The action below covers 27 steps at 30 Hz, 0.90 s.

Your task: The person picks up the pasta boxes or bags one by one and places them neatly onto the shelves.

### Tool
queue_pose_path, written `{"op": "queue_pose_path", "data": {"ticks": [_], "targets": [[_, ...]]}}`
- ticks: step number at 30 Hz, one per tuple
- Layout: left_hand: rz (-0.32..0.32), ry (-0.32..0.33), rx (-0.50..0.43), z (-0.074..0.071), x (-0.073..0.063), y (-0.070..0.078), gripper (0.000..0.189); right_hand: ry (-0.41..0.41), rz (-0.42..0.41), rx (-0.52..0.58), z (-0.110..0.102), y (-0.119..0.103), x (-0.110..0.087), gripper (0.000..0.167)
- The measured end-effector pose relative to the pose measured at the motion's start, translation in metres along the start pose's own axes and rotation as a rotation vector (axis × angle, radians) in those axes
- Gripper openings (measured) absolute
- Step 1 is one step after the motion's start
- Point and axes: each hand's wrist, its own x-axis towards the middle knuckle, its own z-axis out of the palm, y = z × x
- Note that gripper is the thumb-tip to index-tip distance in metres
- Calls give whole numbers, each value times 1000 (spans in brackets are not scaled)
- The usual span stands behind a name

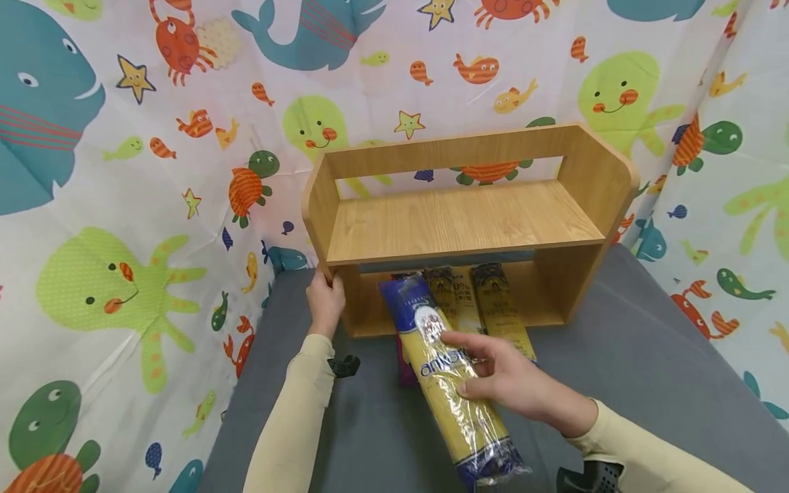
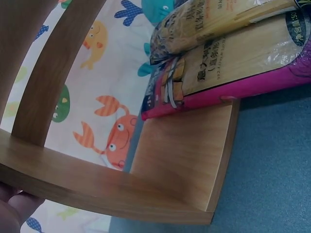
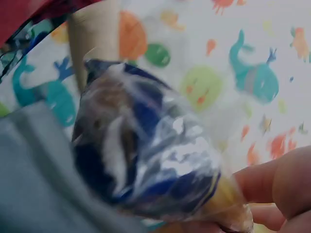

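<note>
My right hand (image 1: 508, 376) grips a yellow and blue pasta packet (image 1: 446, 373), thumb on one side, in front of the shelf. In the right wrist view the packet's crinkled blue end (image 3: 150, 141) fills the middle, beside the fingers (image 3: 272, 189). My left hand (image 1: 325, 301) holds the left side panel of a small wooden shelf (image 1: 462, 219); part of that hand shows at the left wrist view's lower left. Further packets, including a brown-gold one (image 1: 502, 308), lie in the lower compartment. A pink-edged noodle packet (image 2: 233, 73) lies there too, mostly hidden in the head view.
The shelf stands on a grey surface (image 1: 635, 383). Its upper board (image 1: 468, 212) bears nothing. Behind and on both sides hangs a white curtain (image 1: 364, 96) printed with sea animals.
</note>
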Motion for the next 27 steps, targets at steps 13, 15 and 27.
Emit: {"op": "queue_pose_path", "data": {"ticks": [13, 15, 27], "targets": [[9, 7, 2, 1, 3, -5, 37, 218, 182, -29, -5, -81, 141, 68], [-1, 3, -5, 1, 2, -4, 39, 265, 210, -37, -4, -81, 162, 66], [-25, -29, -6, -1, 4, -4, 40, 367, 209, 1, 6, -74, 232, 65]]}}
